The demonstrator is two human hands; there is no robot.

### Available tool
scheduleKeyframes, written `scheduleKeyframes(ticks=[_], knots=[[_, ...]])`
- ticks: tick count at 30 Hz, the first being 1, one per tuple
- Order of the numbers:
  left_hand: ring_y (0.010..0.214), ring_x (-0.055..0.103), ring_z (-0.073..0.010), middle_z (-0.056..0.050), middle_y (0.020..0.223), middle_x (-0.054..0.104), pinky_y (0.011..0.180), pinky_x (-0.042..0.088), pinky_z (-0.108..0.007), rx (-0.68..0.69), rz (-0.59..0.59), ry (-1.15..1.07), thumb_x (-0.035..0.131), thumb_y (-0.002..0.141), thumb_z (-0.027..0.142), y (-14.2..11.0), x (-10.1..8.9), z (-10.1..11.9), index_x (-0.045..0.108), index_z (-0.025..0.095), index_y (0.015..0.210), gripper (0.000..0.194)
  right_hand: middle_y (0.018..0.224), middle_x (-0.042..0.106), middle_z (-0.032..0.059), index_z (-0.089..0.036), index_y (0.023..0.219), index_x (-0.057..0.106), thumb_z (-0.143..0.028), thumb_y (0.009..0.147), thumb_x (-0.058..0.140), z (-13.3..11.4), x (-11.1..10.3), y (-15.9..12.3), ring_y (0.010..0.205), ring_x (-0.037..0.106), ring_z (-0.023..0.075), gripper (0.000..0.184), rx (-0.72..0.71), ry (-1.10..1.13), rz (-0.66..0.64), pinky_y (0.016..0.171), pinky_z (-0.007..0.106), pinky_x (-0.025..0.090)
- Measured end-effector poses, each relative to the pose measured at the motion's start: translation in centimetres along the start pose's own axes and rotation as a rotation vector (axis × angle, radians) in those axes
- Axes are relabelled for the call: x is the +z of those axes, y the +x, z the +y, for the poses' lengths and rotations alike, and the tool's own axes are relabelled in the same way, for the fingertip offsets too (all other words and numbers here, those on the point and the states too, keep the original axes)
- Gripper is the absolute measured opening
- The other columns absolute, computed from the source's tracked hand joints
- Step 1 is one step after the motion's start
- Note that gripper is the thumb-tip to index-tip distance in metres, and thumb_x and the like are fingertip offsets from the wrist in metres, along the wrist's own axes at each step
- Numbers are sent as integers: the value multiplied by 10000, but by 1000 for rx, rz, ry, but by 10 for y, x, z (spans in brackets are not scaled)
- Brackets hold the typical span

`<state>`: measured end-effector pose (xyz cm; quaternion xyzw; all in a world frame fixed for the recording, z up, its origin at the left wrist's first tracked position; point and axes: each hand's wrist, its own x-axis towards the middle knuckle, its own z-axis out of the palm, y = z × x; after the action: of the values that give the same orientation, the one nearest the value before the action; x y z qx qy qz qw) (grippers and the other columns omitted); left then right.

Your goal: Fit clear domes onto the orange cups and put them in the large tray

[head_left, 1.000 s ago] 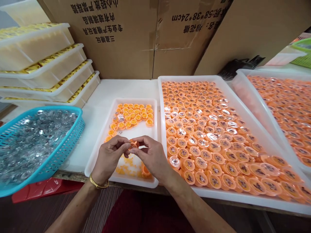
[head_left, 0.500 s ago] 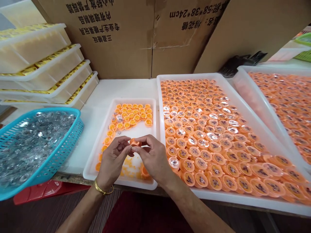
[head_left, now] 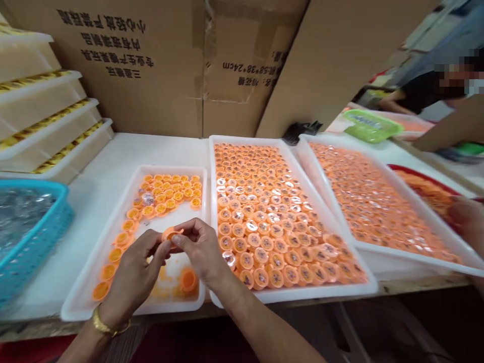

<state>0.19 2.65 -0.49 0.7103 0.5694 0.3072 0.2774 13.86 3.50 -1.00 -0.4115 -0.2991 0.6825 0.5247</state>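
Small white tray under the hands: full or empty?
Partly filled: orange cups line the far end and left side of the tray, but bare white bottom shows.

Orange cup (head_left: 170, 234), white tray (head_left: 99, 247), turquoise basket (head_left: 49, 237) (bracelet (head_left: 99, 322) gold)

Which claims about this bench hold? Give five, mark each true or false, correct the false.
1. The left hand and the right hand hold the same orange piece. True.
2. A bracelet circles the right wrist. False: the gold bracelet is on the left wrist.
3. The blue basket stands left of the small white tray. True.
4. The tray stack is at the right edge. False: the tray stack is at the left edge.
5. The printing on the cardboard appears upside down. True.
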Motion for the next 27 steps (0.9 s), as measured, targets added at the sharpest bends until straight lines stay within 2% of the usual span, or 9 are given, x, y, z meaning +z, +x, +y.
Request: scheduleKeyframes(ticks=[6, 10, 14, 16, 19, 21, 23, 25, 27], knots=[[611, 603, -159, 16, 689, 629, 574, 464, -254, -112, -39, -137, 467, 839, 539, -3, -2, 9, 602, 247, 811, 324, 677, 640, -12, -196, 802, 599, -334, 639, 742, -8, -1, -10, 603, 627, 150, 258, -54, -83, 38, 639, 342, 557], [655, 633, -175, 13, 746, 662, 593, 494, -262, -153, -130, -196, 517, 798, 564, -4, -2, 10, 613, 258, 870, 328, 662, 633, -14, -190, 805, 605, -288, 638, 728, -8, -2, -14, 566, 610, 137, 230, -61, -76, 90, 612, 325, 540], [629, 621, -182, 15, 659, 635, 578, 494, -269, -156, -97, -167, 547, 771, 578, -7, 2, 17, 619, 256, 825, 334, 650, 636, -14, -186, 800, 601, -288, 624, 737, -12, -1, -20, 544, 608, 131, 244, -13, -53, 86, 616, 330, 536], [668, 639, -195, 1, 708, 655, 620, 518, -289, -201, -85, -214, 545, 776, 577, -8, 5, 23, 632, 253, 873, 349, 652, 628, -16, -183, 794, 612, -300, 620, 742, -25, -6, -21, 567, 613, 133, 247, -24, -101, 70, 635, 333, 537], [813, 673, -227, -50, 994, 683, 715, 560, -346, -237, -146, -395, 531, 799, 556, -6, 7, 23, 587, 259, 1142, 457, 717, 638, -11, -187, 817, 625, -327, 630, 737, -62, -35, -11, 648, 623, 136, 260, -146, -234, 73, 674, 318, 532], [872, 677, -242, -76, 1141, 646, 732, 576, -374, -242, -144, -465, 521, 805, 552, -5, 6, 16, 514, 268, 1267, 542, 807, 659, 7, -194, 867, 615, -354, 677, 693, -91, -68, 2, 747, 631, 141, 261, -276, -393, 185, 733, 315, 517], [851, 685, -248, -85, 1132, 655, 711, 588, -379, -265, -81, -447, 533, 788, 563, -6, 5, 6, 541, 258, 1250, 554, 805, 654, 10, -190, 869, 599, -380, 701, 656, -112, -104, 17, 781, 617, 141, 260, -313, -685, 349, 748, 300, 494], [789, 693, -249, -86, 1047, 689, 680, 593, -380, -314, -25, -399, 552, 762, 581, -8, 5, -2, 611, 237, 1162, 532, 729, 635, 5, -172, 825, 589, -362, 677, 665, -120, -133, 32, 721, 600, 141, 252, -276, -794, 399, 712, 293, 479], [737, 695, -251, -84, 958, 712, 663, 591, -385, -362, -31, -367, 552, 748, 598, -10, 6, -7, 649, 222, 1095, 521, 682, 618, -3, -165, 777, 584, -344, 667, 666, -116, -150, 44, 661, 581, 133, 226, -232, -858, 404, 663, 274, 466]])
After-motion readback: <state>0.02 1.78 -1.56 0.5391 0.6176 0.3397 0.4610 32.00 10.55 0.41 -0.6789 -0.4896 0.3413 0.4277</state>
